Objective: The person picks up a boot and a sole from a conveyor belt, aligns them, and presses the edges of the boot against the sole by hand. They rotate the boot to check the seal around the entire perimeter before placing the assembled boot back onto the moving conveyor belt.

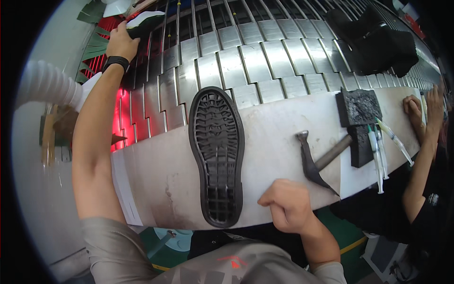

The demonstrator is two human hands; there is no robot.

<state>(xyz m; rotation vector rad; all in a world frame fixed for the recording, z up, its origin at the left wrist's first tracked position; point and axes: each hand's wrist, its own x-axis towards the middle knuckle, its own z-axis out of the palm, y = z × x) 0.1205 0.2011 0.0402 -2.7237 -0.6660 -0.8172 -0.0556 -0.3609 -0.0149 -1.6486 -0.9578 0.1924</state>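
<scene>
- Sole (216,151) laid out on desk (274,137), between left hand (123,46) and right hand (288,206), touched by neither; nothing fitted to it; work left cannot be judged.
- Left hand outstretched at white-and-dark piece (146,21); grip cannot be told.
- Right hand curled, nothing seen held; hammer (313,165) lying beyond.
</scene>
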